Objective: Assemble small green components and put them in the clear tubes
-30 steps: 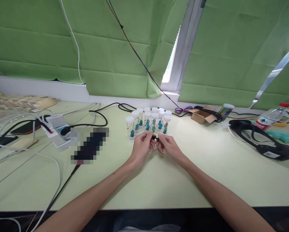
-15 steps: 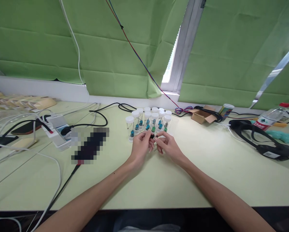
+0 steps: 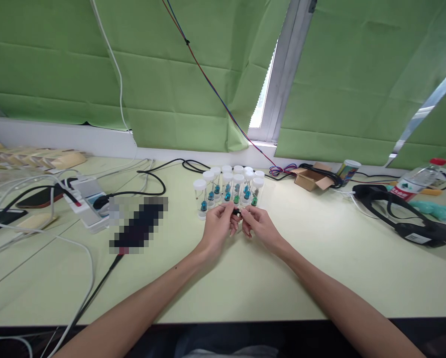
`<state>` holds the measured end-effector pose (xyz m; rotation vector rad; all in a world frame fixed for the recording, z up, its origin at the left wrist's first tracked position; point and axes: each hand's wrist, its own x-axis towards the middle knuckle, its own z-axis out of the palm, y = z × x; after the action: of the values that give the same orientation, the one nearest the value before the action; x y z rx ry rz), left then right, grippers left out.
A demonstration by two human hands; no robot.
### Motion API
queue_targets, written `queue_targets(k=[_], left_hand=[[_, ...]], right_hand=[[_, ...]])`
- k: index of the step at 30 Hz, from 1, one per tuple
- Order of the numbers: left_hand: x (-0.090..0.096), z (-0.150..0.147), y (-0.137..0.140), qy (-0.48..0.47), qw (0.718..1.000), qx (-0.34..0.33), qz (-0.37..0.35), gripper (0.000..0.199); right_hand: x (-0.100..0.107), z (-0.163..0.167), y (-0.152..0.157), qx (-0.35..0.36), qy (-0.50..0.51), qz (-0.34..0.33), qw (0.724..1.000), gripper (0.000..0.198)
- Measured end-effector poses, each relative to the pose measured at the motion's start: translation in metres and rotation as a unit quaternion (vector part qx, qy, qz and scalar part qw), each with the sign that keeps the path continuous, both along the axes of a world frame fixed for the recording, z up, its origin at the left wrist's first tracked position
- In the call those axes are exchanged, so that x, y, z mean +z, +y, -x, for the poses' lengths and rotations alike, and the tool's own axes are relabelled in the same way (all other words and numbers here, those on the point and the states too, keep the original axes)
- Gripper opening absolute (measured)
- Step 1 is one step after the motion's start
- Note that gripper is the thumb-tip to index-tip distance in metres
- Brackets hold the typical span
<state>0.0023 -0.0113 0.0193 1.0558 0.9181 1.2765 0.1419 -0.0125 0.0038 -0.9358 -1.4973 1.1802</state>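
Observation:
My left hand (image 3: 219,223) and my right hand (image 3: 259,224) meet just in front of a cluster of clear capped vials. Between the fingertips sits a small black piece (image 3: 237,212), too small to name, with a pale spot on its right side. The left thumb and fingers pinch it, and the right fingertips close on its other side. Each clear vial (image 3: 201,200) stands upright with a white cap and has blue or green bits and thin wire-like strands inside. The hands partly cover the lower ends of the nearest vials.
Left lie a power strip (image 3: 84,204), tangled cables and a blurred-out dark device (image 3: 143,226). At the back right stand a small cardboard box (image 3: 312,178), a printed canister (image 3: 349,172) and a red-capped bottle (image 3: 417,180). A black headset (image 3: 405,223) rests at right.
The fingers of my right hand have shifted slightly at the small black piece, whose pale spot shows more now. Vials and other things stay in place.

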Motion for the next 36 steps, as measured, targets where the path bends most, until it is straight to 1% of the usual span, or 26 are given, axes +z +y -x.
queue_targets(k=[7, 14, 18, 22, 26, 29, 36], left_hand=[[-0.0001, -0.0008, -0.0006, 0.011, 1.0, 0.002, 0.001, 0.039], [-0.001, -0.001, -0.0004, 0.012, 1.0, 0.003, -0.003, 0.037], [-0.0007, 0.0001, 0.0008, 0.003, 1.0, 0.017, 0.004, 0.039], [-0.0006, 0.0015, 0.0005, 0.003, 1.0, 0.017, 0.0, 0.038], [-0.0003, 0.0015, -0.0002, 0.007, 1.0, 0.007, -0.009, 0.038], [-0.0002, 0.0011, -0.0003, 0.007, 1.0, 0.007, -0.008, 0.038], [0.0013, 0.0008, -0.0013, 0.001, 1.0, 0.004, 0.001, 0.039]], right_hand=[[0.0015, -0.0001, 0.0002, -0.002, -0.024, -0.004, 1.0, 0.049], [0.0002, 0.0011, -0.0001, -0.016, -0.032, 0.014, 0.999, 0.055], [-0.0007, 0.001, -0.0001, -0.028, -0.019, 0.029, 0.999, 0.045], [0.0006, 0.0005, -0.0018, -0.02, -0.017, 0.029, 0.999, 0.037], [0.0035, 0.0001, -0.0049, -0.004, -0.017, 0.026, 0.999, 0.035], [0.0047, -0.0001, -0.0057, -0.006, -0.021, 0.025, 0.999, 0.035], [0.0015, -0.0004, -0.0023, -0.003, -0.016, 0.008, 1.0, 0.035]])
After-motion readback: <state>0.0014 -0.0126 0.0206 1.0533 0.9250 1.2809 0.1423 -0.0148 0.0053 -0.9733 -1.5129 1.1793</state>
